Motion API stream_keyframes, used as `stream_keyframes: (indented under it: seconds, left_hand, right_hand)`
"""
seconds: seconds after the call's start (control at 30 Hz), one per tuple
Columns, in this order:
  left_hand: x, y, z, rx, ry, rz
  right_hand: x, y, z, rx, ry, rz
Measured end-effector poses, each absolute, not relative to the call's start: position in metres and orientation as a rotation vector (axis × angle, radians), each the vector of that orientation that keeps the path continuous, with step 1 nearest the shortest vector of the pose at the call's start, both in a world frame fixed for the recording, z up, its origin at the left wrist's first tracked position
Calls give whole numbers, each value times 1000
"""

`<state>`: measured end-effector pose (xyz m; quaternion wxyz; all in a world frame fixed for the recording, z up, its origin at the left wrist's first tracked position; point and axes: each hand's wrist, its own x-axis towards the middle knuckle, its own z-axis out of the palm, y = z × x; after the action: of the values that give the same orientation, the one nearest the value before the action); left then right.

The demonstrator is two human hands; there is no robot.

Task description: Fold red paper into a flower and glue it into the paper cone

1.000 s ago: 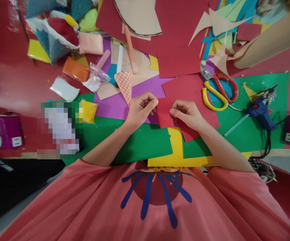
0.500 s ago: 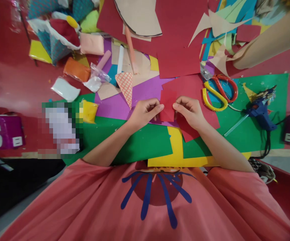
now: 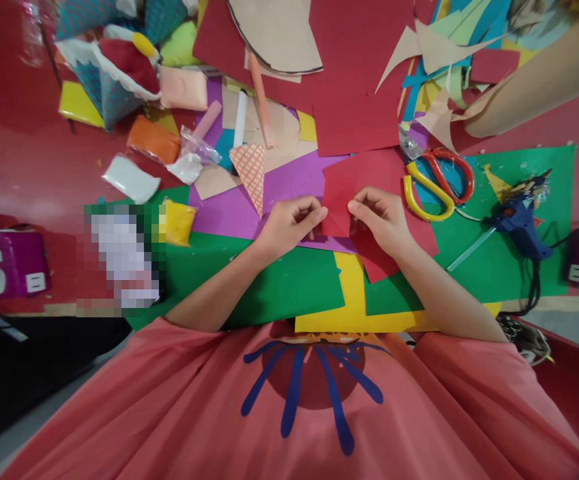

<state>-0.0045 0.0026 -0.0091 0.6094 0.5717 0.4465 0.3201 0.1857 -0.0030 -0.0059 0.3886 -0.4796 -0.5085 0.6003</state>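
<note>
A small red piece of paper (image 3: 336,217) is held up between my two hands. My left hand (image 3: 294,223) pinches its left edge between thumb and fingers. On the opposite edge, the thumb and fingers of my right hand (image 3: 379,217) are closed in the same kind of pinch. Behind and below it lies a larger red sheet (image 3: 394,257), partly covered by my right hand. A small paper cone with an orange lattice pattern (image 3: 251,175) rests on the purple sheet (image 3: 289,180) left of the hands. Scissors with red and yellow handles (image 3: 437,180) lie just right of my right hand.
A blue glue gun (image 3: 522,223) with a clear stick lies on the green sheet (image 3: 559,180) at right. Clay packets, including an orange one (image 3: 153,139) and a yellow one (image 3: 179,222), are spread at left. Paper scraps (image 3: 444,43) and a rolled tan sheet (image 3: 534,80) are at upper right.
The small red paper has shifted slightly up and right. My right hand has moved a little to the right with it; my left hand looks nearly still.
</note>
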Motion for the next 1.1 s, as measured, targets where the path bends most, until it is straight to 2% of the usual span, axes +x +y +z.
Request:
stream_keyframes:
  seconds: [1.1]
  left_hand:
    - [-4, 2, -13, 1322, 1033, 669]
  right_hand:
    - [186, -1, -8, -1253, -1261, 1420]
